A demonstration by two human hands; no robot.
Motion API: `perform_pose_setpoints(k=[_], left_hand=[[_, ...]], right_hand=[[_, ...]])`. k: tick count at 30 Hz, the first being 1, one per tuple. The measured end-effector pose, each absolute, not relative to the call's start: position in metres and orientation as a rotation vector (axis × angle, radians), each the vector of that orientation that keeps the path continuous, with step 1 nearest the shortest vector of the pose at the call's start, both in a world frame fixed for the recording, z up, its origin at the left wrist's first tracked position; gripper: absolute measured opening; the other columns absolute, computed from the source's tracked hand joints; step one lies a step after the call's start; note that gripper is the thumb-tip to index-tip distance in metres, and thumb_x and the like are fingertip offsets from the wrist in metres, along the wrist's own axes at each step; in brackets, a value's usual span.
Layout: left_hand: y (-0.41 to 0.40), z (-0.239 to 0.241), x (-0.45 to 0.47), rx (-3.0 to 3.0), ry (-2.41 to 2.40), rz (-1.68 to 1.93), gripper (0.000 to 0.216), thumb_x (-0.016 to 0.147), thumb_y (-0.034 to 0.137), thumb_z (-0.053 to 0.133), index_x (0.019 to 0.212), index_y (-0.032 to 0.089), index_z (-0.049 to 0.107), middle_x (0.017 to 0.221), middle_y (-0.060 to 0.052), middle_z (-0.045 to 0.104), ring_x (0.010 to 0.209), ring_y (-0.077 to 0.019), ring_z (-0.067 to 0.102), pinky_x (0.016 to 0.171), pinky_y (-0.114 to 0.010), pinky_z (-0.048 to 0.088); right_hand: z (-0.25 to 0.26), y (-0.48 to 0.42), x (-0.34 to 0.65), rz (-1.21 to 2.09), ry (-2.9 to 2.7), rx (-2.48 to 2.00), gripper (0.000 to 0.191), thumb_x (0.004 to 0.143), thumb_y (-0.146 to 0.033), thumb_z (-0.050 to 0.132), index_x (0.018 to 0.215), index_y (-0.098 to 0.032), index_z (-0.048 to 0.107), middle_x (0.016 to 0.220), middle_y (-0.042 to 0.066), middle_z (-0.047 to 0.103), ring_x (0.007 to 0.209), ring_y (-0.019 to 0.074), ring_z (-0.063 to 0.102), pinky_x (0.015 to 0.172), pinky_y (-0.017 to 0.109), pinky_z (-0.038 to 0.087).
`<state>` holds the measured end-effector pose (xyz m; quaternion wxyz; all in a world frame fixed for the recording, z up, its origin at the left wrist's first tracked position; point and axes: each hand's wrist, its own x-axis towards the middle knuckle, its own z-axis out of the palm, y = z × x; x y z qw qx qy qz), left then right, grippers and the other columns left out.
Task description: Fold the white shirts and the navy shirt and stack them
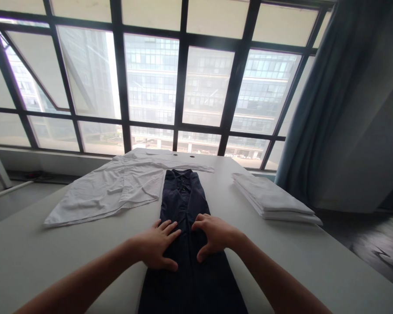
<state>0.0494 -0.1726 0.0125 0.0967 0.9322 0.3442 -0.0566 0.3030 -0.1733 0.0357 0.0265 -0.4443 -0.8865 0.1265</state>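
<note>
Dark navy shirt lies lengthwise, collar toward the window

The navy button-up shirt lies on the white table in front of the person, its long axis running straight away from them. The collar points to the window; the other end runs out of view at the bottom.

A white shirt is spread out just left of it, rumpled, with one sleeve stretching past the collar on the window side. A folded white cloth stack sits well apart on the right, near a blue-grey curtain. Both hands cover parts of the navy shirt's middle.

It is folded narrow, slightly wider toward the person, with small buttons below the collar. The left hand lies on it, fingers spread; the right hand has bent fingers, thumb well apart from them.
</note>
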Motion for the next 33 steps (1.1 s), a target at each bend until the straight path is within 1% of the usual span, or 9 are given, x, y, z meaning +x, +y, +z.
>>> perform_pose_setpoints(k=[3,5,11,16,22,25,28,30,33], left_hand=[[-0.162,0.016,0.05,2.838,0.986,0.102,0.067,0.085,0.064,0.056,0.137,0.023,0.053,0.143,-0.014,0.051,0.132,-0.0338,0.047,0.115,-0.054,0.023],[-0.147,0.014,0.049,2.853,1.018,0.305,0.047,0.096,0.052,0.046,0.131,0.023,0.058,0.137,-0.011,0.058,0.128,-0.0286,0.051,0.116,-0.05,0.024],[-0.108,-0.015,0.035,2.797,1.074,0.214,0.076,0.094,0.064,0.041,0.151,0.015,0.033,0.161,-0.015,0.018,0.149,-0.0307,0.013,0.119,-0.044,0.018],[-0.105,-0.026,0.029,2.768,1.022,0.089,0.082,0.091,0.07,0.039,0.156,0.022,0.023,0.162,-0.013,0.011,0.15,-0.0318,0.004,0.119,-0.048,0.012],[-0.124,-0.009,0.027,2.743,1.035,-0.06,0.087,0.087,0.074,0.043,0.155,0.022,0.025,0.161,-0.016,0.015,0.148,-0.0368,0.011,0.115,-0.053,0.016],[-0.127,0.009,0.031,2.775,1.034,-0.042,0.067,0.09,0.067,0.043,0.142,0.025,0.05,0.149,-0.014,0.045,0.137,-0.0346,0.04,0.11,-0.048,0.029],[-0.116,0.027,0.052,2.835,1.095,0.083,0.046,0.099,0.05,0.036,0.107,0.023,0.072,0.112,-0.01,0.071,0.106,-0.0276,0.064,0.1,-0.042,0.041],[-0.102,0.033,0.075,2.895,1.069,0.257,0.042,0.1,0.041,0.036,0.104,0.02,0.072,0.11,-0.011,0.071,0.104,-0.0271,0.065,0.1,-0.041,0.042],[-0.073,0.028,0.117,2.941,0.878,0.398,0.04,0.1,0.032,0.037,0.128,0.016,0.061,0.135,-0.013,0.06,0.126,-0.0259,0.053,0.11,-0.039,0.035]], right_hand=[[0.034,-0.173,0.3,0.354,-2.723,-1.348,0.074,0.056,-0.066,0.08,0.114,-0.023,0.069,0.111,0.009,0.063,0.1,0.0294,0.06,0.088,0.041,0.05],[0.029,-0.17,0.298,0.329,-2.675,-1.284,0.063,0.067,-0.062,0.076,0.116,-0.023,0.068,0.115,0.01,0.063,0.103,0.0287,0.061,0.091,0.041,0.049],[0.015,-0.164,0.295,0.425,-2.627,-1.169,0.093,0.067,-0.066,0.074,0.144,-0.023,0.047,0.157,0.014,0.032,0.143,0.0353,0.029,0.116,0.05,0.027],[0.014,-0.164,0.296,0.62,-2.671,-1.181,0.103,0.064,-0.072,0.072,0.149,-0.025,0.04,0.161,0.011,0.023,0.148,0.0335,0.019,0.12,0.05,0.017],[0.022,-0.176,0.288,0.512,-2.726,-1.152,0.099,0.059,-0.071,0.076,0.144,-0.026,0.048,0.155,0.013,0.036,0.141,0.0376,0.033,0.114,0.054,0.026],[0.027,-0.183,0.282,0.452,-2.741,-1.081,0.095,0.055,-0.071,0.078,0.136,-0.026,0.058,0.145,0.013,0.048,0.129,0.0367,0.046,0.108,0.05,0.036],[0.028,-0.182,0.28,0.449,-2.721,-1.024,0.079,0.063,-0.069,0.075,0.128,-0.024,0.064,0.13,0.011,0.06,0.119,0.0328,0.054,0.102,0.044,0.044],[0.027,-0.179,0.281,0.448,-2.688,-1.016,0.071,0.07,-0.066,0.072,0.126,-0.023,0.065,0.127,0.011,0.062,0.117,0.0314,0.056,0.101,0.042,0.045],[0.021,-0.174,0.284,0.413,-2.634,-1.021,0.076,0.068,-0.066,0.074,0.13,-0.023,0.062,0.137,0.012,0.057,0.125,0.0337,0.05,0.108,0.046,0.038]])
